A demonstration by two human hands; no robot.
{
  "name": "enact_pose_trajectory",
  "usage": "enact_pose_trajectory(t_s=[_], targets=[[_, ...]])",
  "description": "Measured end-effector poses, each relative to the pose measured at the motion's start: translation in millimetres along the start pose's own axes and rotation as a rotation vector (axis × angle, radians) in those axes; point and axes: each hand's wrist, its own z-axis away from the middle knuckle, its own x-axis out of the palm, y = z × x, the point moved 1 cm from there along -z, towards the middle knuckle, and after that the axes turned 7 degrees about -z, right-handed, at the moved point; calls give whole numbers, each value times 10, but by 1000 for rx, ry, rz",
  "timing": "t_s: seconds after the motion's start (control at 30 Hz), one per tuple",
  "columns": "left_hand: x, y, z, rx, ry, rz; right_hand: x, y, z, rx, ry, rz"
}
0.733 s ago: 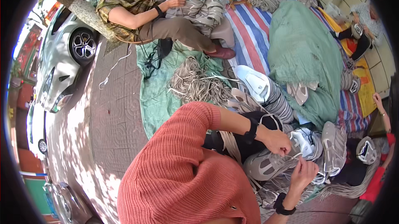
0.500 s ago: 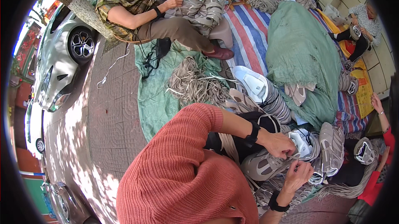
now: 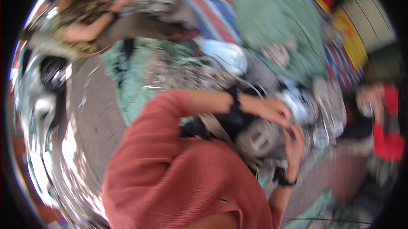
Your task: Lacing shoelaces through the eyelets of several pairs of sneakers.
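Note:
My left hand (image 3: 274,110) reaches in beside the light-blue lining of a grey shoe (image 3: 299,105), its fingers drawn together. Just below it, my right hand (image 3: 295,142) is raised with thumb and fingers curled close to the left fingertips. Blur hides whatever thin thing they may pinch. Under the hands lies another grey shoe (image 3: 255,139). A pale lace (image 3: 253,88) loops above my left wrist. To the right, more grey shoes (image 3: 330,106) stand close together.
A heap of grey laces (image 3: 174,69) lies on green sheeting (image 3: 123,97). Large green sacking (image 3: 280,20) covers a pile on striped sheeting (image 3: 212,10). A seated person (image 3: 85,27) works at upper left; a red-sleeved person (image 3: 389,122) sits at right. Cars (image 3: 44,105) stand at left.
The view has swung and blurred, so the surroundings sit further left and higher. My hands have come closer together at the shoe. The red-sleeved person's raised hand has come down.

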Motion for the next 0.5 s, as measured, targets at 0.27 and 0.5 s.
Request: enact_pose_trajectory(t_s=[0.27, 0.5], targets=[[-244, 63, 135, -252, -33, -6, -36, 34, -145, 13, -132, -179], [-202, 84, 213, -320, -78, -104, -117, 23, -186, 13, -261, -107]])
